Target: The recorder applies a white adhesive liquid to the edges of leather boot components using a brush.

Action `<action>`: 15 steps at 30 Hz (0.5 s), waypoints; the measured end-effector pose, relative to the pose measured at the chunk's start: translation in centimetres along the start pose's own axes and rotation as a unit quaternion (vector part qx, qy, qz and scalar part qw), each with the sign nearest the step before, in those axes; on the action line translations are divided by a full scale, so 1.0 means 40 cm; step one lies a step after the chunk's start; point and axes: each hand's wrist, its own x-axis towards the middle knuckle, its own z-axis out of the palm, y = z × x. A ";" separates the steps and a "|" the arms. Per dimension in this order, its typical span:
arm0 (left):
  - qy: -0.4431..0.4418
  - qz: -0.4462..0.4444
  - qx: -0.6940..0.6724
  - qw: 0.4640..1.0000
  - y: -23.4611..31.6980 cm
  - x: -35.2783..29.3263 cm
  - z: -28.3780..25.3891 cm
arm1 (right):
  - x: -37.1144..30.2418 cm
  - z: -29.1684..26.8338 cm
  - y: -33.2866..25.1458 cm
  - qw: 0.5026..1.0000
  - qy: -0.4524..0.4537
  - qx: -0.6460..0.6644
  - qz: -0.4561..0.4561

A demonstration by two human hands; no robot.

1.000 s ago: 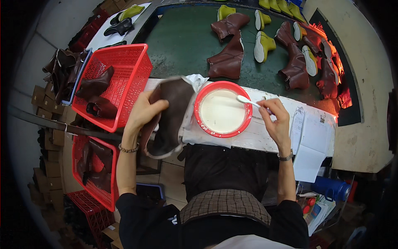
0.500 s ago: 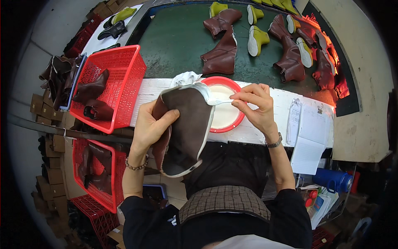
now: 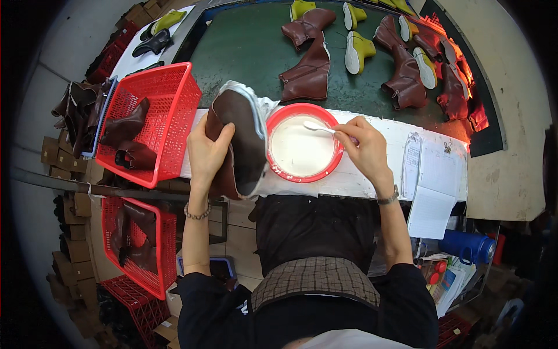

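Observation:
My left hand (image 3: 210, 150) grips a brown leather boot upper (image 3: 239, 125) by its side, thumb on the dark inner face. White paste coats the upper's curved far edge. My right hand (image 3: 367, 148) pinches a small brush (image 3: 318, 127) with a whitened tip. That tip is over the red bowl (image 3: 337, 156), which is filled with creamy white liquid (image 3: 299, 148). The upper is held just left of the bowl, its lower edge close to the table's front. White smears mark the bowl's rim.
A red basket (image 3: 185, 125) with brown boots stands left; another (image 3: 168, 250) sits lower. Across the green belt (image 3: 244, 58) lie brown boots (image 3: 308, 72) and yellow-green shoes (image 3: 358, 52), with an orange glow at right. An open notebook (image 3: 433, 200) and a blue bottle (image 3: 468, 247) are at right.
The brush has left the upper's edge and is now over the liquid in the bowl. My left hand has shifted the upper left and farther from me, turning it and uncovering the bowl.

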 end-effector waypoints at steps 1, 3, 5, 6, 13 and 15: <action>0.002 0.006 0.041 0.999 -0.034 0.013 -0.002 | 0.005 0.000 0.012 0.997 -0.023 -0.074 0.011; -0.007 0.002 0.016 1.000 -0.099 0.015 0.008 | 0.008 0.017 0.023 0.986 -0.045 -0.156 -0.033; -0.035 -0.030 0.057 0.997 -0.142 -0.014 -0.001 | 0.005 0.024 0.028 0.967 -0.069 -0.232 -0.079; -0.088 -0.024 0.164 0.982 -0.153 -0.039 -0.022 | 0.000 0.023 0.029 0.968 -0.056 -0.232 -0.081; -0.196 -0.024 0.389 0.900 -0.184 -0.160 -0.079 | -0.026 -0.006 0.052 0.992 -0.021 -0.123 0.008; -0.153 0.055 0.287 0.944 -0.187 -0.155 -0.080 | -0.035 -0.014 0.059 0.995 -0.002 -0.094 0.030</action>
